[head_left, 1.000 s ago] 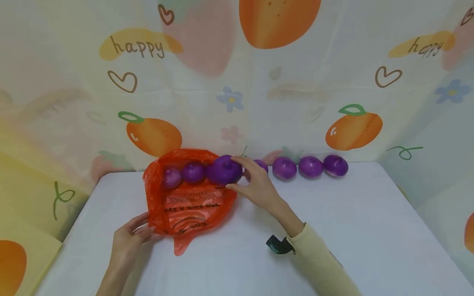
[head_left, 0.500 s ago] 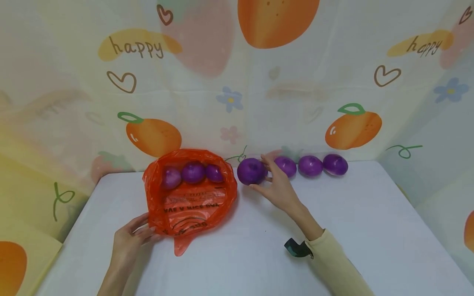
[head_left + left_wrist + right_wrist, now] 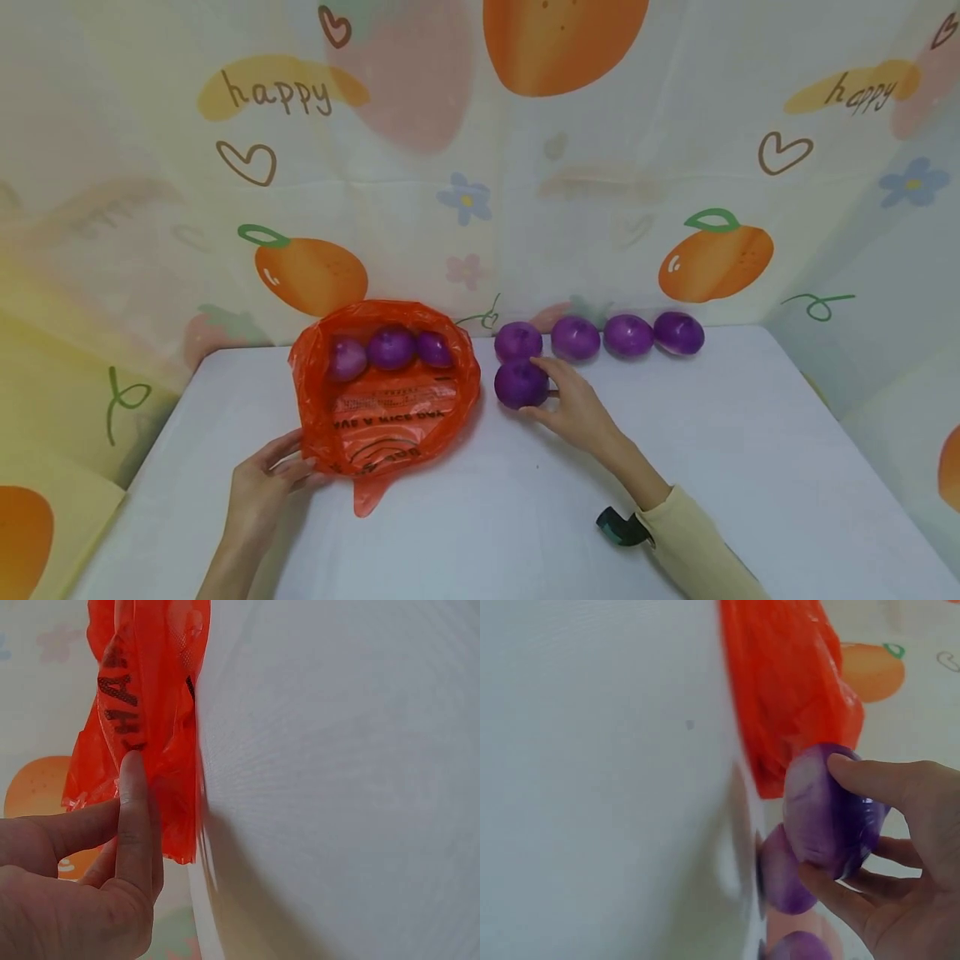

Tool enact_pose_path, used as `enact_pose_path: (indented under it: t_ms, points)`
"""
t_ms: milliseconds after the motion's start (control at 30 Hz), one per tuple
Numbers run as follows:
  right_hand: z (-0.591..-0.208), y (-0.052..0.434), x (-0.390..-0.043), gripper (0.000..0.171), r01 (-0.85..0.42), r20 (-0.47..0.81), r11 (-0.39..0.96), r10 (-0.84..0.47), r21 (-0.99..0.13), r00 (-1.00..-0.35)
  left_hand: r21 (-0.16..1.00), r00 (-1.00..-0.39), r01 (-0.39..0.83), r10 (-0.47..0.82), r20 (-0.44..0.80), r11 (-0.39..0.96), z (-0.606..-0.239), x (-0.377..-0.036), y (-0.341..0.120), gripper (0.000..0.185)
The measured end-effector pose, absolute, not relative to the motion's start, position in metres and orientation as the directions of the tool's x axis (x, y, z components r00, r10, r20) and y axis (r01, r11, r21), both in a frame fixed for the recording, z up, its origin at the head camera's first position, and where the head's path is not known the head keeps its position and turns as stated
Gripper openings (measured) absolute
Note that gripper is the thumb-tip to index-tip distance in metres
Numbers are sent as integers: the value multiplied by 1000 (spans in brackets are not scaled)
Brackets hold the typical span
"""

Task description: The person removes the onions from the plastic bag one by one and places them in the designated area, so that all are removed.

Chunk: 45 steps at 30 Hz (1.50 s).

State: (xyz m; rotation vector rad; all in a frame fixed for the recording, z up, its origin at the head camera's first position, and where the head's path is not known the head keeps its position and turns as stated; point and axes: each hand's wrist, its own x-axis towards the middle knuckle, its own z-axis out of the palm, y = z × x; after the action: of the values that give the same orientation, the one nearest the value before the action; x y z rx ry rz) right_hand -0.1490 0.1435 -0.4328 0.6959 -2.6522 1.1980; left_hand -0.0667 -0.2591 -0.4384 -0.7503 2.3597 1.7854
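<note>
An orange-red plastic bag (image 3: pixel 390 417) lies on its side on the table, its mouth gaping toward the head camera. Several purple onions (image 3: pixel 392 348) sit in a line within it. My left hand (image 3: pixel 255 492) pinches the bag's lower left rim; in the left wrist view its fingers (image 3: pixel 135 832) lie against the printed plastic. To the right of the bag, my right hand (image 3: pixel 581 408) grips a dark purple onion (image 3: pixel 521 384) between thumb and fingers. The right wrist view shows this onion's (image 3: pixel 829 814) pale side, with a row onion (image 3: pixel 786 870) partly behind it.
Along the table's back edge runs a row of several onions (image 3: pixel 628 337) right of the bag. A patterned cloth (image 3: pixel 525 208) hangs behind the white table (image 3: pixel 450 542). A black strap (image 3: pixel 622 527) sticks out by the right sleeve (image 3: pixel 697 542).
From over the bag's right rim, my right hand has moved right and then nearer with the onion, uncovering the row's leftmost onion. My left hand and the bag have stayed put.
</note>
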Motion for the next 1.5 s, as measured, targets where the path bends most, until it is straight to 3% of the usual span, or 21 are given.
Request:
enact_pose_path:
  t_ms: [500, 867, 1033, 1233, 1500]
  points:
    - [-452, 145, -131, 69, -418, 217, 559, -391, -716, -895, 882, -871, -435, -333, -361, 181, -437, -65, -261, 56]
    - [-438, 146, -130, 81, -449, 217, 649, -408, -615, -887, 886, -879, -423, -322, -351, 189, -435, -65, -260, 55]
    - [-419, 144, -130, 69, -497, 304, 621, -396, -606, -866, 888, -883, -422, -307, -356, 183, -437, -65, -256, 54]
    - [-398, 116, -127, 53, -558, 407, 492, -386, -668, -828, 889, -884, -421, -302, -357, 181, -437, -65, -255, 54]
    - [-382, 57, -130, 46, -560, 309, 523, -492, -642, -814, 880, -870, -441, -325, -371, 176, -437, -66, -261, 56]
